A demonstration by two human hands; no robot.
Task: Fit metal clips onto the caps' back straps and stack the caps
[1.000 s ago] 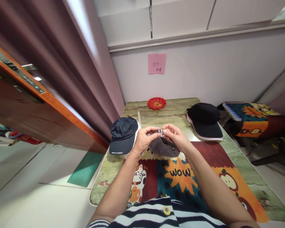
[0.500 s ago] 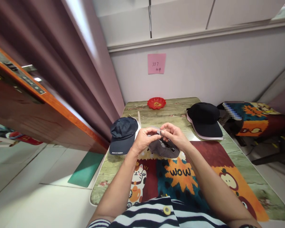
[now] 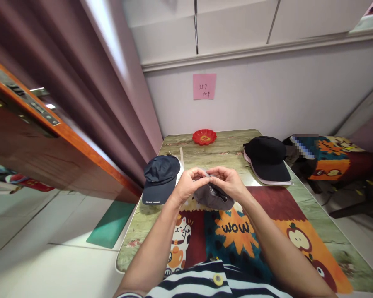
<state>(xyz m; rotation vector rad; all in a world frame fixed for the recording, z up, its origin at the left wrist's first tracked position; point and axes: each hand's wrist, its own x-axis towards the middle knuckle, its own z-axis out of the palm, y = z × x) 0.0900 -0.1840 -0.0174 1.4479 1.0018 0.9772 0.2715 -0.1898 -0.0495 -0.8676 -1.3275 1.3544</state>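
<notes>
Between my hands is a grey cap (image 3: 211,199), turned so that part of its inside shows, low over the patterned mat. My left hand (image 3: 190,183) pinches a small grey strap end at the cap's upper edge. From the other side, my right hand (image 3: 228,181) pinches the same spot, thumb and fingertips meeting the left ones. The fingers partly cover the strap, so its fastening is hard to make out. A navy cap (image 3: 161,169) over a white one lies left of my left hand. A black cap (image 3: 265,150) rests on a pink one at the right.
A red scalloped dish (image 3: 204,137) stands at the table's back. The colourful mat (image 3: 289,203) covers the front of the marbled table (image 3: 230,145). A wooden door (image 3: 90,155) and curtain are close on the left; a wall bounds the back.
My right hand's fingers have drawn in from a raised hold to a flatter pinch against the left fingertips. The grey cap stays in nearly the same place; the view has shifted slightly.
</notes>
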